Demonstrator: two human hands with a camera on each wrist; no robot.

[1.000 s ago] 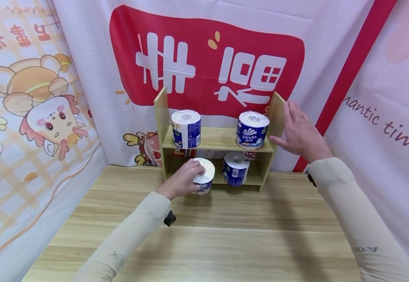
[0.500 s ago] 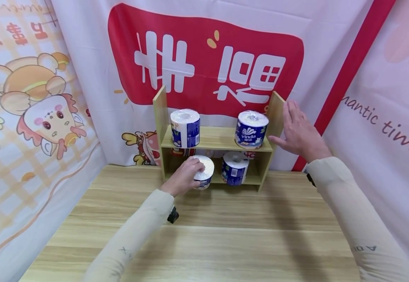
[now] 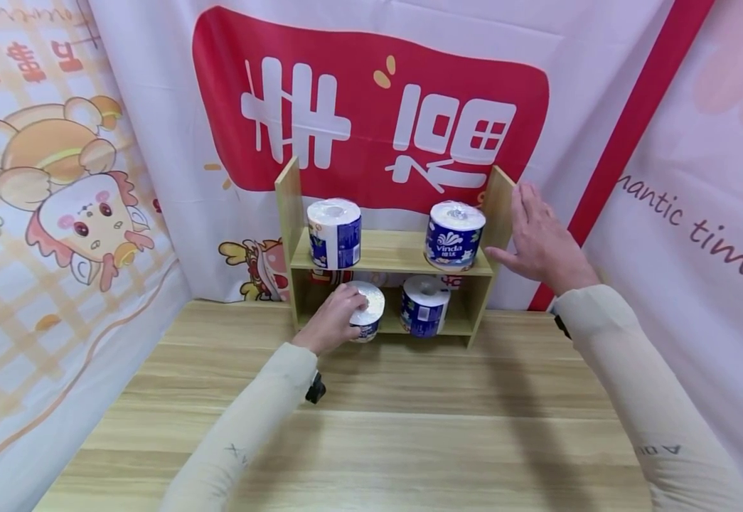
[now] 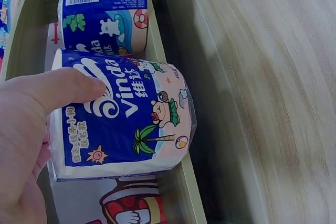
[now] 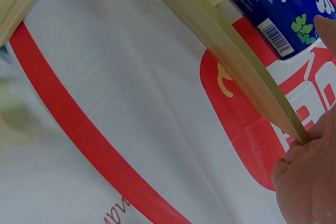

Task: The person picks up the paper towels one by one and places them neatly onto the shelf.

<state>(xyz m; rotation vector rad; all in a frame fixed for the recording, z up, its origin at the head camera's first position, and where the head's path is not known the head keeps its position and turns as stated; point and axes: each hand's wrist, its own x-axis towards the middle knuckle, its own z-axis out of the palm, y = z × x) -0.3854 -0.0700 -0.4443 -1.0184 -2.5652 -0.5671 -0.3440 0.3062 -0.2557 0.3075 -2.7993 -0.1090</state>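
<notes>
My left hand [image 3: 333,320] grips a wrapped toilet roll [image 4: 126,114] at the left front of the lower shelf. Its thumb lies across the blue Vinda label in the left wrist view. The roll overlaps the shelf's front edge there, tilted against it. My right hand [image 3: 545,238] rests at the right side panel [image 3: 499,206] of the small wooden shelf unit [image 3: 393,259], fingers straight and thumb spread. In the right wrist view its fingers [image 5: 296,156] meet the panel's end.
Another toilet roll [image 3: 424,306] stands on the lower shelf, right of the held one. Two more rolls occupy the upper shelf, a left one [image 3: 335,233] and a right one [image 3: 454,236]. A wood-grain table [image 3: 397,434] lies in front; a printed cloth [image 3: 173,128] hangs behind.
My left hand has carried its toilet roll slightly forward, closer into the lower shelf. The right hand has stayed at the side panel.
</notes>
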